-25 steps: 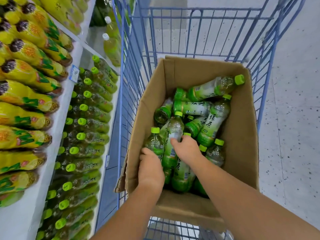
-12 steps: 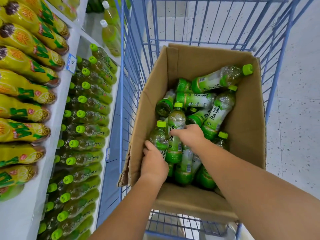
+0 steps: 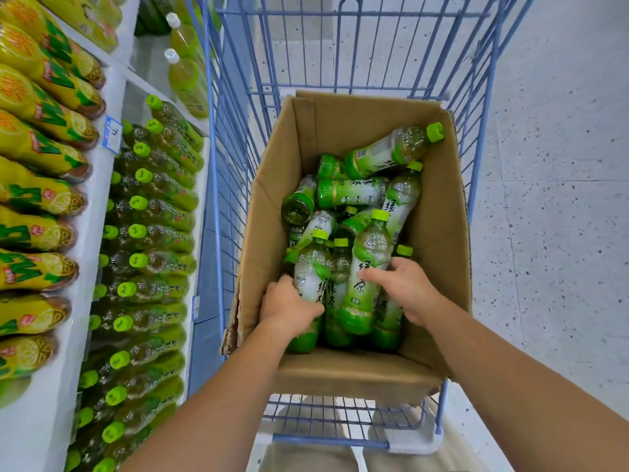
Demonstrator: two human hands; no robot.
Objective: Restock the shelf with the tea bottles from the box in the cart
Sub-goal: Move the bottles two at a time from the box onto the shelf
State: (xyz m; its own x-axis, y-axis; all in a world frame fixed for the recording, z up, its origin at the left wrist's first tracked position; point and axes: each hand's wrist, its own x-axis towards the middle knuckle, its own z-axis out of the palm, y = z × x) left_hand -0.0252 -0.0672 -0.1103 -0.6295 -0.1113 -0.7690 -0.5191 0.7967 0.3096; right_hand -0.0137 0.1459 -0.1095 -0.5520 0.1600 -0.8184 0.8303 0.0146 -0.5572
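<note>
An open cardboard box [image 3: 439, 233] sits in the blue wire cart [image 3: 340, 52] and holds several green-capped tea bottles in a loose heap. My left hand [image 3: 289, 306] grips one upright tea bottle [image 3: 313, 267] at the box's near left. My right hand [image 3: 405, 287] grips a second upright tea bottle [image 3: 367, 264] beside it, fingers wrapped round its label. Both bottles stand higher than the heap. On the left, the lower shelf [image 3: 200, 219] carries rows of the same green-capped bottles [image 3: 149, 233].
The upper shelf [image 3: 92, 212] on the left holds yellow-labelled bottles [image 3: 37, 192] with a blue price tag [image 3: 111, 132] on its edge. White-capped bottles [image 3: 185, 73] stand further back. Speckled grey floor [image 3: 551, 199] lies right of the cart.
Both hands have closed round a bottle each and raised them upright out of the heap. The right hand shifted right. The camera view moved closer over the box.
</note>
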